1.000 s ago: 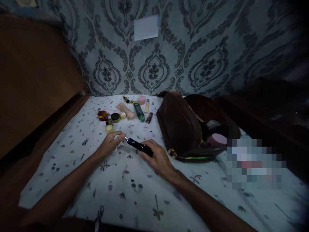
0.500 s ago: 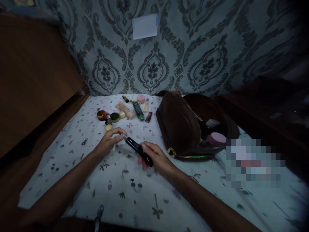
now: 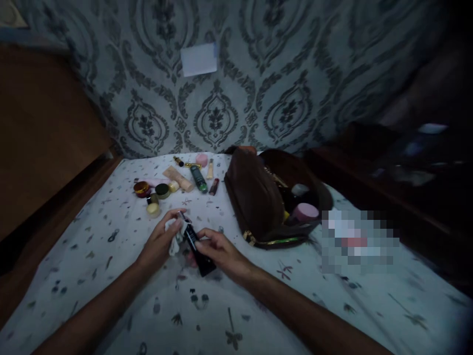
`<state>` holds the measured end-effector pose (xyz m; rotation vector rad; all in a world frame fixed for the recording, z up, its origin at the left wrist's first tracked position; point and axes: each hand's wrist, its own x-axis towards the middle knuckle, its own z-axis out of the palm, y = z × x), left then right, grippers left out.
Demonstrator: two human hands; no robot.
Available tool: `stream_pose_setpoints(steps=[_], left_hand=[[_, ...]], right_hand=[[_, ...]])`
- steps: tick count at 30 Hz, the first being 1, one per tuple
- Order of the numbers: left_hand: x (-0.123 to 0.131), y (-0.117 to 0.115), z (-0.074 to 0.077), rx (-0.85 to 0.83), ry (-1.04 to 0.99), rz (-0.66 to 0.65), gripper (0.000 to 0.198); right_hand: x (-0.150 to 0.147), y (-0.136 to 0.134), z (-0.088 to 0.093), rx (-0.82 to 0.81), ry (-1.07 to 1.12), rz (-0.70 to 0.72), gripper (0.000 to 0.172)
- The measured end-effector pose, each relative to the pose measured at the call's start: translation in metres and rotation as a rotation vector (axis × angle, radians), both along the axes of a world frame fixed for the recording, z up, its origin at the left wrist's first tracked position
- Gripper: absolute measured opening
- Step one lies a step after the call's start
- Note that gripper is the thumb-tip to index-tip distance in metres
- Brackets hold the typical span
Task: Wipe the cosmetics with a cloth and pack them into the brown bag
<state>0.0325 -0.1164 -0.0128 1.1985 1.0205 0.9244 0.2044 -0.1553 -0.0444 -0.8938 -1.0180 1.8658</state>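
Note:
A black cosmetic tube (image 3: 195, 246) with a silvery tip is gripped in my right hand (image 3: 218, 251), its tip tilted up and to the left. My left hand (image 3: 160, 239) pinches a crumpled white wipe or cloth (image 3: 173, 236) against the tip end of the tube. Just beyond my left hand lie a small jar with a pale yellow top (image 3: 152, 210) and a dark-lidded jar (image 3: 162, 191). To the right of my hands stands a brown toiletry bag (image 3: 254, 197), unzipped, with a pink-lidded container (image 3: 305, 212) inside.
Farther back on the patterned sheet (image 3: 177, 305) lie a green tube (image 3: 198, 178), a beige tube (image 3: 178, 178), a red jar (image 3: 142, 189), a pink jar (image 3: 201, 159) and several small cosmetics. A wooden panel (image 3: 48, 108) rises at the left; patterned wallpaper (image 3: 218, 113) is behind.
The view has shifted, so the bag and cosmetics sit farther left. The black tube has turned steeper in my right hand, and more of the white wipe shows in my left hand.

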Motion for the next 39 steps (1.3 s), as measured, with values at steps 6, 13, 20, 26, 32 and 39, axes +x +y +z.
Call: stream_pose_setpoints(steps=[6, 13, 20, 26, 32, 39], left_hand=[[0.011, -0.016, -0.007, 0.159, 0.180, -0.019, 0.059], [-0.010, 0.005, 0.011, 0.529, 0.524, -0.153, 0.045], [-0.019, 0.019, -0.019, 1.145, 0.829, -0.349, 0.031], [-0.008, 0.011, -0.020, 1.098, 0.897, -0.434, 0.035], [-0.028, 0.006, -0.011, 1.061, 1.000, -0.480, 0.035], [-0.061, -0.006, -0.007, 0.801, 1.107, -0.498, 0.031]], right_hand=[[-0.007, -0.009, -0.005, 0.331, -0.223, -0.181, 0.027], [0.007, -0.008, 0.014, 0.402, -0.512, -0.370, 0.030], [0.017, 0.002, 0.011, 0.536, -0.447, -0.359, 0.007], [0.014, 0.015, -0.013, 0.426, -0.304, -0.298, 0.010], [0.011, 0.023, -0.022, 0.286, -0.131, -0.229, 0.024], [0.015, 0.022, -0.017, 0.289, -0.185, -0.234, 0.018]])
